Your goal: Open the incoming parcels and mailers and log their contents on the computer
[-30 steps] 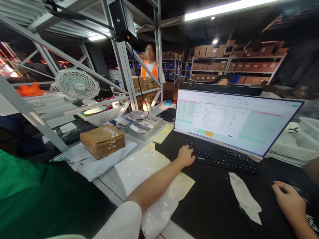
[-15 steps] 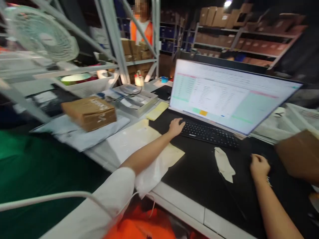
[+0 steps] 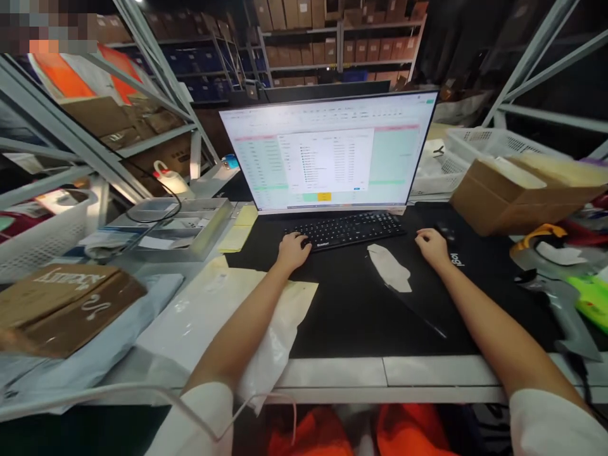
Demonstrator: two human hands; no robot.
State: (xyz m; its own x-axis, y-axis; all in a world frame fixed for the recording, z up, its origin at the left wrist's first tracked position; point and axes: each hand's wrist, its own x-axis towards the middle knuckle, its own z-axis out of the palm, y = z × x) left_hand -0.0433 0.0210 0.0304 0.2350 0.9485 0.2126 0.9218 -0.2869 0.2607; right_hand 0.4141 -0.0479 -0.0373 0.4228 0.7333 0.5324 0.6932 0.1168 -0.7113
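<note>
My left hand [image 3: 293, 251] rests with bent, parted fingers on the left end of a black keyboard [image 3: 349, 230]. Behind the keyboard stands a large monitor [image 3: 327, 158], lit with a table and a pop-up list window. To the right, my right hand [image 3: 432, 246] lies on the black desk mat [image 3: 346, 316] in a loose fist, nothing visible in it. A dark mouse [image 3: 445, 233] sits just beyond it, partly hidden. Between my forearms lies a torn pale paper piece [image 3: 390, 268] beside a thin black strip. White plastic mailers [image 3: 190, 323] lie under my left forearm.
At left, a brown carton [image 3: 71, 310] sits on grey mailers, near a divided tray [image 3: 178, 228] and yellow notes [image 3: 239, 229]. At right are an open carton [image 3: 498, 196], a tape roll [image 3: 541, 250] and a handheld scanner [image 3: 565, 310]. A person in an orange vest stands behind the frame.
My view has swung right and levelled, bringing the open carton, tape and scanner into sight. Both hands keep about the same places by the keyboard and mouse.
</note>
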